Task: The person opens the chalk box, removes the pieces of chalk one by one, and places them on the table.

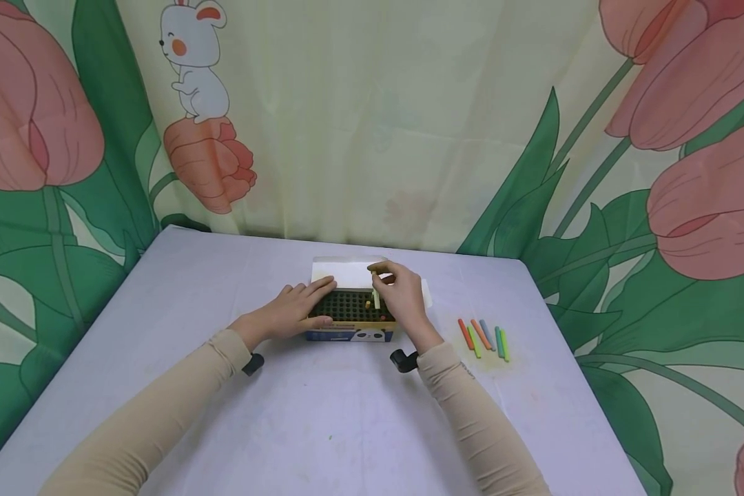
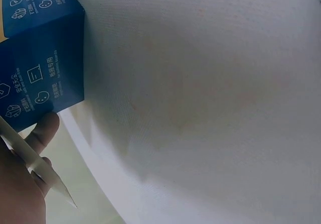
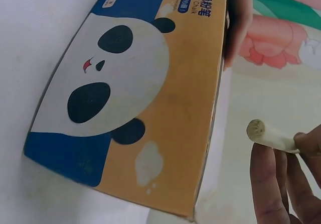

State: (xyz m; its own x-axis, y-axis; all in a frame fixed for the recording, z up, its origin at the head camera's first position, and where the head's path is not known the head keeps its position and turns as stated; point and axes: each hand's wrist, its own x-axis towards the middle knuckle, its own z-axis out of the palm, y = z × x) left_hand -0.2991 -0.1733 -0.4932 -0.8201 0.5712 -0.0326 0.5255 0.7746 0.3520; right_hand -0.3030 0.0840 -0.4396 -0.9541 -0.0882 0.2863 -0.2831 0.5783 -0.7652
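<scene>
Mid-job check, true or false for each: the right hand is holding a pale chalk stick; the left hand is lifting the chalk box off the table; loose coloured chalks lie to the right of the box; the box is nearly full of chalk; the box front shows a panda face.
1. The right hand pinches a pale chalk stick. True.
2. The left hand lifts the chalk box off the table. False: the box sits on the table, the hand resting on it.
3. Loose coloured chalks lie right of the box. True.
4. The box is nearly full. False: most holes look empty.
5. The box front shows a panda face. True.
</scene>
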